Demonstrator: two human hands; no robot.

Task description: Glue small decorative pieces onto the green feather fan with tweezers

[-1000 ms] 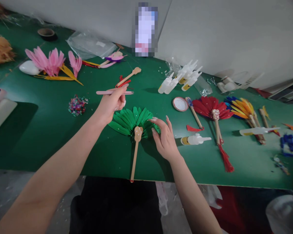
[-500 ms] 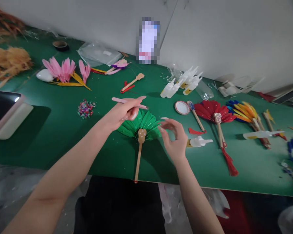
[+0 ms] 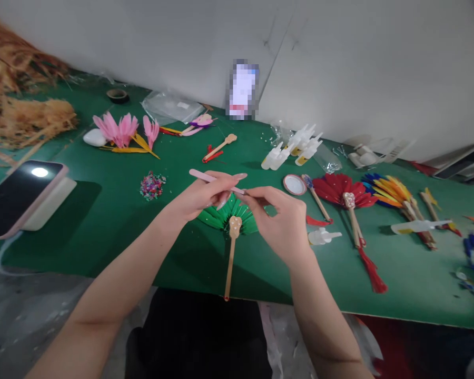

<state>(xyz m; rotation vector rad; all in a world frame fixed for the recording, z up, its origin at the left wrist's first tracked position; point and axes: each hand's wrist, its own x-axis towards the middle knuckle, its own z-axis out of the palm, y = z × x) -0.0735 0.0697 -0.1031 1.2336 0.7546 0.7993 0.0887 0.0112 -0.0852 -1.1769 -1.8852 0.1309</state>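
My left hand [image 3: 207, 195] is closed round a slim pink pen-like stick [image 3: 201, 175], its tip pointing to the right. At that tip, the thumb and finger of my right hand [image 3: 282, 218] are pinched together; anything tiny between them is too small to make out. Below both hands lies a green feather fan [image 3: 217, 218] dotted with small white specks. Its wooden handle [image 3: 231, 263], with several pale gems on the rounded head, reaches to the table's front edge. My hands cover part of the feathers.
Right of my hands are a glue bottle [image 3: 324, 236], a shallow round dish [image 3: 294, 185] and a red feather fan [image 3: 339, 189]. Several glue bottles [image 3: 278, 157] stand behind. Leftward are a colourful sequin-like pile [image 3: 152, 186], pink feathers [image 3: 122, 130] and a phone-like device [image 3: 23, 195].
My right hand has moved up and left, and its fingers have closed at the stick's tip. My left hand still holds the stick. The camera view has shifted slightly.
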